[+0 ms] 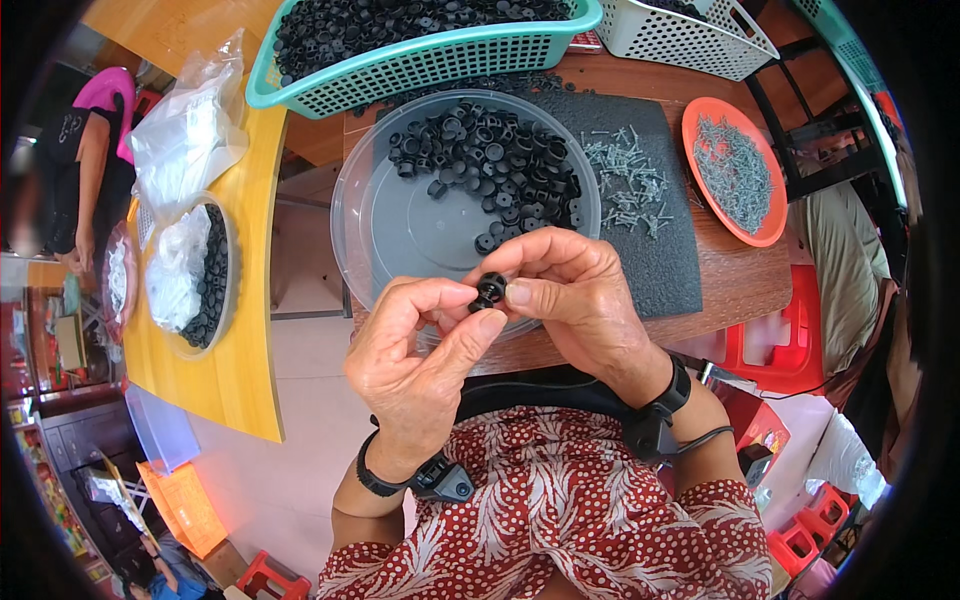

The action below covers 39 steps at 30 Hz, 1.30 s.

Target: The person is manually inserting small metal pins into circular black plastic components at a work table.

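Observation:
My left hand point(418, 350) and my right hand point(580, 300) meet over the near rim of a round clear plastic tub point(372, 225). Between thumb and fingers, both pinch a small, round, knobbed black plastic part point(489, 287). Whether it is one piece or two pressed together I cannot tell. Many similar black plastic parts point(490, 155) lie heaped at the tub's far and right side. Right of the tub, loose metal screws point(628, 175) are scattered on a dark foam mat point(655, 275).
An orange plate point(692, 130) of screws sits at the right. Behind the tub stand a teal basket point(440, 68) of black parts and a white basket point(690, 45). On the yellow table point(255, 330) at left are another tub point(232, 250) and plastic bags point(190, 130). A person point(85, 170) is at far left.

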Motion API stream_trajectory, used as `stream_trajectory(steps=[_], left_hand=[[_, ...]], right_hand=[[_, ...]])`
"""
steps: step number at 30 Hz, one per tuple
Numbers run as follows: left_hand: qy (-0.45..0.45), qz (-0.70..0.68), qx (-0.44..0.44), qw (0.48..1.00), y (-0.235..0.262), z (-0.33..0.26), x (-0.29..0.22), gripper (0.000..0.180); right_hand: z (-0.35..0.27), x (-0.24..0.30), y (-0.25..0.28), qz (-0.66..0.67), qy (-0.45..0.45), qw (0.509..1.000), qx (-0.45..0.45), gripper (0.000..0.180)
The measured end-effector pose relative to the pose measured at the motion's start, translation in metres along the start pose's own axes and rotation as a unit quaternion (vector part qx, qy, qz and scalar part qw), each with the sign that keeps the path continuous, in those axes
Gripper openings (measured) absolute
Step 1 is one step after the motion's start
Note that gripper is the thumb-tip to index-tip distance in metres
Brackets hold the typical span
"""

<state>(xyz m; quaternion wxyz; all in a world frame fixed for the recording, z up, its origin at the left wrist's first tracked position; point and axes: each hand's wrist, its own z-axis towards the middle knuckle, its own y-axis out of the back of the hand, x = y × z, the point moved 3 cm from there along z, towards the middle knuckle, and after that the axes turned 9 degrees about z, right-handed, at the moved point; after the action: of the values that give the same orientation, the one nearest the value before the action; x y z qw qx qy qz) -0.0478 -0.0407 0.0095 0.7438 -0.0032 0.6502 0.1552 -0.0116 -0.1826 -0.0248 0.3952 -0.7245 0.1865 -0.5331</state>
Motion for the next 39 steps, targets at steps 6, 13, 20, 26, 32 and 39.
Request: stream_trajectory(steps=[6,13,20,26,32,39], left_hand=[[0.022,0.02,0.003,1.0,0.0011,-0.0004,-0.0004,0.021],[0.006,0.011,0.035,0.999,0.0004,-0.0015,0.0035,0.024],[-0.004,0.004,0.036,0.999,0.0008,0.0007,0.0022,0.024],[0.006,0.0,0.03,1.0,-0.0011,0.0021,0.0004,0.023],[0.014,-0.018,0.028,0.999,-0.0021,0.0021,0.0032,0.023],[0.015,-0.017,0.026,0.999,-0.0058,0.0025,0.004,0.026]], right_hand=[[-0.0004,-0.0015,0.0007,-0.007,0.01,1.0,-0.003,0.021],[-0.0011,-0.0012,0.0001,-0.014,0.016,1.0,-0.007,0.021],[-0.0012,-0.0001,-0.0007,-0.015,0.008,1.0,-0.012,0.022],[-0.0027,0.0023,-0.0022,-0.032,0.017,0.999,-0.012,0.02],[-0.0061,0.006,-0.0049,-0.117,0.065,0.991,-0.009,0.019],[-0.0096,0.0064,-0.0065,-0.109,0.084,0.99,-0.015,0.019]])
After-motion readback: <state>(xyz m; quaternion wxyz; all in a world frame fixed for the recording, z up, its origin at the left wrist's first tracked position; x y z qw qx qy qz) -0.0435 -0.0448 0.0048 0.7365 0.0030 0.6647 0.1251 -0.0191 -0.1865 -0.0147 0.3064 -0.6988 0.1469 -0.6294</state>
